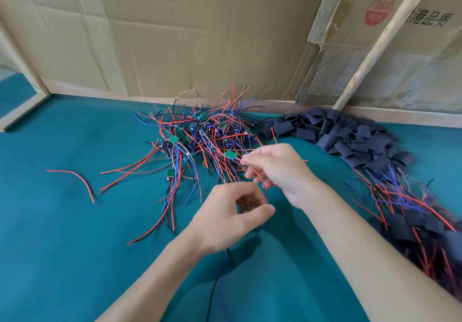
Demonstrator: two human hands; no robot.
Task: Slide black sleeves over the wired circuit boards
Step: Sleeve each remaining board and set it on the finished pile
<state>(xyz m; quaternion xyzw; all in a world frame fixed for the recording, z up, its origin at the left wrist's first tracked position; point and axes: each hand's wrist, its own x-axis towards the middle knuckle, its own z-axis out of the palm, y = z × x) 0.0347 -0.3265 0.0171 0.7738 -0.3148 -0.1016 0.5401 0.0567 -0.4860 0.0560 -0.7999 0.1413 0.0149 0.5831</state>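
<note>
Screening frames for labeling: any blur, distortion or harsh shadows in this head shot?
Head view: soft even light, no glare; only a faint shadow on the green cloth under the left hand. Motion blur smears the sleeved boards at the right edge; the centre wire pile is sharp. Wide-angle bending curves the wooden slat.

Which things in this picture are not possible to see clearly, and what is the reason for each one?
1. Head view: the left hand curls over the red wire; its own fingers hide the grip.
2. Head view: the finished pile is blurred and cut by the right edge.
3. Head view: parts on the circuit boards are too small.
4. Head view: the right hand hides what its fingertips pinch.
</note>
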